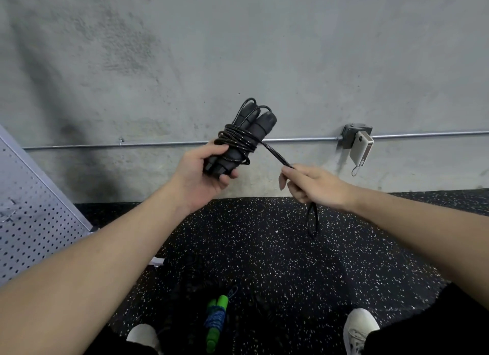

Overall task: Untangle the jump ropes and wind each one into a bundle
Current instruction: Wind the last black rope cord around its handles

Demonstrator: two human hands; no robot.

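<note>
My left hand [203, 174] grips the lower end of two black jump rope handles [254, 128] held side by side and tilted up to the right. Black cord [238, 140] is wound several times around the handles' middle. A taut stretch of that cord runs down right into my right hand [315, 186], which pinches it. A short loop of the cord [312, 219] hangs below my right hand. On the floor between my feet lies a second jump rope with green handles [215, 319], its blue cord wrapped around them.
A speckled black rubber floor [264, 262] meets a grey concrete wall [238, 50]. A metal conduit [158, 143] runs along the wall to a box with a small device [361, 145]. A perforated metal panel [31, 209] leans at left. My white shoes [360, 328] show below.
</note>
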